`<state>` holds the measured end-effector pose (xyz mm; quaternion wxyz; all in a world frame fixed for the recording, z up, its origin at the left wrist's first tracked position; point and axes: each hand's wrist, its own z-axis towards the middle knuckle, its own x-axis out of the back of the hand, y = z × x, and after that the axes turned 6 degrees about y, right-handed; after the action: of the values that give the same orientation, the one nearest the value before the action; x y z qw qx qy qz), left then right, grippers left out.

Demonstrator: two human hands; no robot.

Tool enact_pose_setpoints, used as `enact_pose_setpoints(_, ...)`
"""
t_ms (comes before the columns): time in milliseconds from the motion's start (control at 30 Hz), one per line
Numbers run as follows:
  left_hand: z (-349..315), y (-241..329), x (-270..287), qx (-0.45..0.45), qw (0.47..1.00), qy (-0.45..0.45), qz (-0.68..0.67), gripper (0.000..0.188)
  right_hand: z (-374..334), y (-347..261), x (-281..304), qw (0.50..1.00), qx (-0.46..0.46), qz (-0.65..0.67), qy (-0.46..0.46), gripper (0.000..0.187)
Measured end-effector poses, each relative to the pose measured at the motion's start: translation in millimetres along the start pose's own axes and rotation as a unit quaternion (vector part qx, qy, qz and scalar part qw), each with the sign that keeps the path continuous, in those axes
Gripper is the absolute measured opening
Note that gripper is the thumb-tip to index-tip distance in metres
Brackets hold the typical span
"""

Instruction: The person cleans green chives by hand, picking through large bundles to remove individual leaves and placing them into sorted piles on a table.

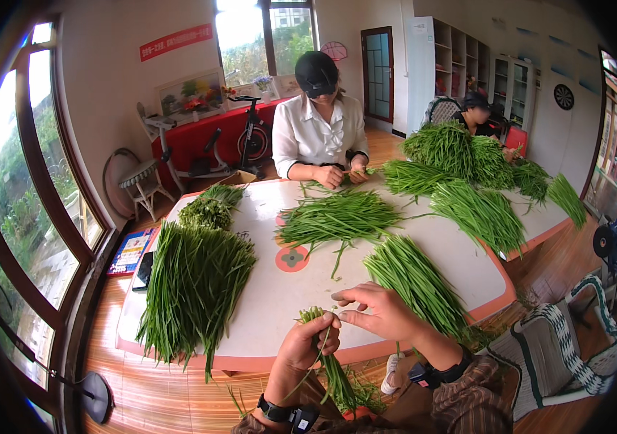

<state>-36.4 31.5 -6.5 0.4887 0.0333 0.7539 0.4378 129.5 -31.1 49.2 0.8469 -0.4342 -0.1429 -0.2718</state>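
Note:
My left hand [307, 343] is closed around a small bunch of garlic chives [339, 380]. Their pale cut ends stick up above the fist, and the green leaves hang down past the table's edge. One thin stalk stands out by the left thumb. Close to that stalk is my right hand [377, 312], its thumb and forefinger apart and nothing visible between them. Just beyond the right hand lies a pile of chives [420, 286]. A large dark green pile of chives [196, 293] rests on the table's left side, with another pile of chives [337, 217] in the middle.
The white table [279, 318] has an orange border. Across it a person [320, 130] in a white blouse handles stalks; another person [476, 116] sits behind tall heaps of chives [446, 148]. A phone [143, 271] lies at the left edge. A woven chair [547, 354] stands at right.

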Motion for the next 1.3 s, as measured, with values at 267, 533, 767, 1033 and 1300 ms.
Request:
enact_pose_setpoints(267,-4.5,-5.5,2.1,0.061,0.994,-0.054,-0.077,0.024,-8.3,1.1,-4.1,0.999,0.029,-0.032,0.008,0.017)
enact_pose_setpoints(533,-1.8,-4.9,-3.9,0.064,0.989,-0.106,-0.078,0.025,-17.4,-3.6,-9.1,0.990,0.095,-0.062,0.083,0.011)
enact_pose_setpoints(767,-9.8,3.8,-6.0,0.034,0.992,-0.091,-0.080,0.028,-25.4,25.0,4.5,0.964,-0.153,0.216,0.001,0.020)
enact_pose_setpoints(1033,-41.7,42.4,13.5,-0.090,0.993,-0.047,0.062,0.023,-76.6,32.1,5.2,0.954,-0.206,0.004,-0.216,0.026)
enact_pose_setpoints(1300,-118.8,102.0,32.6,-0.103,0.968,0.097,0.205,0.023,-86.5,59.6,-36.3,0.970,-0.241,0.020,0.006,0.020)
